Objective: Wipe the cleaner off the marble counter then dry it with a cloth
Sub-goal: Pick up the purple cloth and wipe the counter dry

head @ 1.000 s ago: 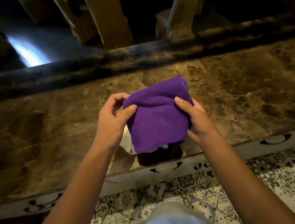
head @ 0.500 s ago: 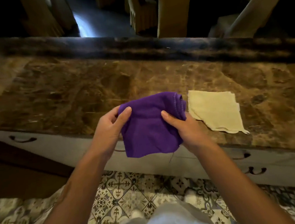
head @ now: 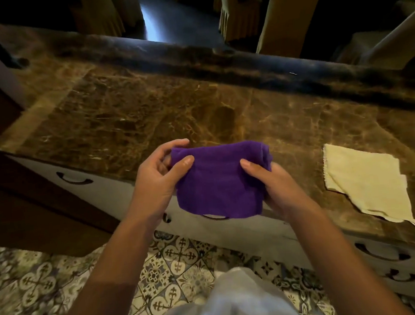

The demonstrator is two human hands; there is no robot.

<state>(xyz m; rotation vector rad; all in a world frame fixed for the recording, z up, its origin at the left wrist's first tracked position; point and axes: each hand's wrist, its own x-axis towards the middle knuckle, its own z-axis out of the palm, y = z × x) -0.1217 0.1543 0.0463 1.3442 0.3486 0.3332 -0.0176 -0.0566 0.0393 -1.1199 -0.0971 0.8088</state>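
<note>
While both hands, left hand (head: 157,183) and right hand (head: 276,189), pinch a folded purple cloth (head: 216,184) above the counter (head: 148,117), wiping seems about to start; next, press it flat.

A brown veined marble counter (head: 148,117) runs diagonally from the upper left of the frame to the lower right, with a dark raised back edge. A folded pale yellow cloth (head: 367,184) lies flat on it at the right, near the front edge.
</note>
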